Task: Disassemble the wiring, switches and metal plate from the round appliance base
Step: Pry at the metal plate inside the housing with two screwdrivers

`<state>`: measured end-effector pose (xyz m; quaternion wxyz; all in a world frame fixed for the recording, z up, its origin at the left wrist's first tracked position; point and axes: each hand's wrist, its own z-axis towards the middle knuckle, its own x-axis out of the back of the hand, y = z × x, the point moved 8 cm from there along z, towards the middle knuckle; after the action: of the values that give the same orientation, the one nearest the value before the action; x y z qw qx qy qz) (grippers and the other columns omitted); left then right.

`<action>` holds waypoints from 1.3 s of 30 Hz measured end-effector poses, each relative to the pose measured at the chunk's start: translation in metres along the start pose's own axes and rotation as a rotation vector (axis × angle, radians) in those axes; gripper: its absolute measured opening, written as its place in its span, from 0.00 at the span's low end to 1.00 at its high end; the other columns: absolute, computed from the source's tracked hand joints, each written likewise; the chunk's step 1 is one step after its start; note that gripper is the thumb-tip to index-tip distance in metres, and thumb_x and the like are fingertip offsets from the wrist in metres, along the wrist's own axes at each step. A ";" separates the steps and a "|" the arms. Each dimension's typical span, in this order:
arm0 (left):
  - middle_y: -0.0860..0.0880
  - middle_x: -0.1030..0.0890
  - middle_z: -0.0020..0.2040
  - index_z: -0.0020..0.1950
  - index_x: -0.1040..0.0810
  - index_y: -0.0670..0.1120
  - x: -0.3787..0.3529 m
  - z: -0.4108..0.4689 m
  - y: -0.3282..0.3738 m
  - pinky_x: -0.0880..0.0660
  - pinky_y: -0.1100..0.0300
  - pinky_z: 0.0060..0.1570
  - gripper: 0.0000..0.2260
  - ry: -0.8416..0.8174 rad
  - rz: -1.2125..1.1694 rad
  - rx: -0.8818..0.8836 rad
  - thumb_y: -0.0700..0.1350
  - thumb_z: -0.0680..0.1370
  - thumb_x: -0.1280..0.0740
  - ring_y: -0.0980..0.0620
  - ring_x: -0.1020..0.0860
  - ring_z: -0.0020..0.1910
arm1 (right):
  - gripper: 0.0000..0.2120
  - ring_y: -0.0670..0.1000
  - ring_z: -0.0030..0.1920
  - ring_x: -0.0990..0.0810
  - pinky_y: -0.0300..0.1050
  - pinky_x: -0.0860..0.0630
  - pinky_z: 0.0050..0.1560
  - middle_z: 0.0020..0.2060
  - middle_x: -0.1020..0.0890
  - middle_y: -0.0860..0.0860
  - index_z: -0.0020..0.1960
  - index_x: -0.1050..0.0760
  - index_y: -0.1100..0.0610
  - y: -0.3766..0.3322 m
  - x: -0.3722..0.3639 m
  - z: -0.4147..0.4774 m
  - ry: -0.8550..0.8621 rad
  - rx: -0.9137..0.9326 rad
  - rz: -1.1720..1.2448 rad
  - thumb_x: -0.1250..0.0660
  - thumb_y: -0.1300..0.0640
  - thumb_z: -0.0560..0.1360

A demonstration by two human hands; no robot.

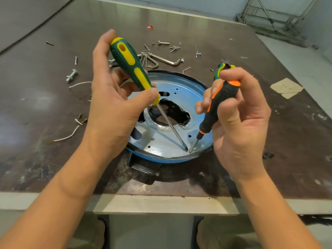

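The round appliance base [161, 159] lies in the middle of the table, blue-rimmed, with a shiny metal plate [188, 90] inside it and a ragged hole at its centre. My left hand [111, 97] grips a green-and-yellow screwdriver [131, 65]. My right hand [239, 119] grips a black-and-orange screwdriver [218, 106]. Both tips meet at one spot on the plate's near edge, around a screw [188, 150]. A second green-and-yellow handle [220, 68] shows behind my right hand.
Loose screws [168, 44], a bolt with nut [71, 75], hex keys [161, 60] and cut white wire pieces [71, 135] lie scattered on the dark table [53, 159]. A taped paper patch [286, 88] sits at right. The table's front edge runs just below the base.
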<state>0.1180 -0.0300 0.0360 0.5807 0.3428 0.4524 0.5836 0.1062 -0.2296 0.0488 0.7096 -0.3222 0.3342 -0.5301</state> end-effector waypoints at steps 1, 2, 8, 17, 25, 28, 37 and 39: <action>0.51 0.23 0.52 0.77 0.44 0.54 0.000 0.000 0.001 0.21 0.37 0.51 0.42 0.007 -0.001 -0.009 0.33 0.71 0.27 0.49 0.20 0.52 | 0.17 0.56 0.41 0.26 0.58 0.27 0.44 0.41 0.24 0.50 0.62 0.23 0.53 0.001 0.003 0.000 0.031 -0.002 -0.012 0.30 0.45 0.78; 0.51 0.23 0.53 0.77 0.43 0.53 -0.001 0.000 0.002 0.21 0.40 0.53 0.41 0.013 -0.005 -0.016 0.33 0.71 0.27 0.49 0.20 0.52 | 0.16 0.56 0.41 0.26 0.56 0.27 0.44 0.40 0.25 0.51 0.62 0.23 0.53 0.001 0.006 0.001 0.059 -0.004 -0.015 0.30 0.46 0.78; 0.41 0.24 0.56 0.76 0.42 0.54 0.000 0.000 0.001 0.22 0.37 0.55 0.40 0.015 -0.061 0.033 0.32 0.71 0.27 0.37 0.20 0.54 | 0.13 0.58 0.44 0.21 0.48 0.23 0.49 0.44 0.21 0.56 0.65 0.27 0.58 0.001 0.008 0.001 0.090 0.003 0.020 0.40 0.57 0.82; 0.37 0.25 0.61 0.76 0.43 0.52 0.000 -0.001 0.000 0.19 0.48 0.53 0.40 0.031 -0.076 0.075 0.29 0.71 0.30 0.41 0.17 0.52 | 0.17 0.58 0.41 0.25 0.58 0.27 0.46 0.45 0.26 0.55 0.63 0.27 0.58 -0.003 0.005 0.001 0.096 0.048 -0.048 0.31 0.50 0.79; 0.35 0.26 0.62 0.76 0.43 0.51 0.001 -0.001 0.000 0.19 0.51 0.53 0.40 0.041 -0.047 0.080 0.29 0.71 0.30 0.39 0.20 0.59 | 0.12 0.60 0.46 0.18 0.54 0.22 0.53 0.49 0.21 0.60 0.66 0.29 0.62 0.003 0.009 -0.002 0.097 0.049 0.009 0.47 0.63 0.87; 0.35 0.25 0.59 0.75 0.43 0.52 0.001 -0.001 0.001 0.19 0.49 0.53 0.39 0.036 -0.029 0.077 0.31 0.71 0.29 0.39 0.19 0.56 | 0.15 0.59 0.46 0.24 0.59 0.25 0.49 0.48 0.24 0.57 0.63 0.26 0.58 -0.001 0.005 0.001 0.116 0.050 -0.018 0.33 0.50 0.81; 0.33 0.27 0.62 0.76 0.44 0.51 -0.001 -0.001 0.002 0.20 0.47 0.54 0.40 0.023 -0.039 0.085 0.32 0.71 0.28 0.39 0.21 0.59 | 0.12 0.55 0.44 0.17 0.52 0.22 0.53 0.48 0.19 0.57 0.66 0.30 0.62 0.003 0.012 -0.001 0.093 0.035 0.012 0.47 0.66 0.86; 0.34 0.26 0.61 0.76 0.44 0.51 -0.001 -0.001 0.002 0.20 0.47 0.54 0.40 0.022 -0.051 0.092 0.32 0.70 0.28 0.38 0.20 0.59 | 0.09 0.56 0.43 0.20 0.53 0.23 0.51 0.46 0.21 0.57 0.64 0.30 0.61 0.001 0.008 -0.002 0.087 0.034 0.038 0.41 0.58 0.86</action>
<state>0.1166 -0.0313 0.0373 0.5739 0.3512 0.4936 0.5510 0.1070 -0.2371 0.0462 0.7098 -0.2803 0.3617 -0.5355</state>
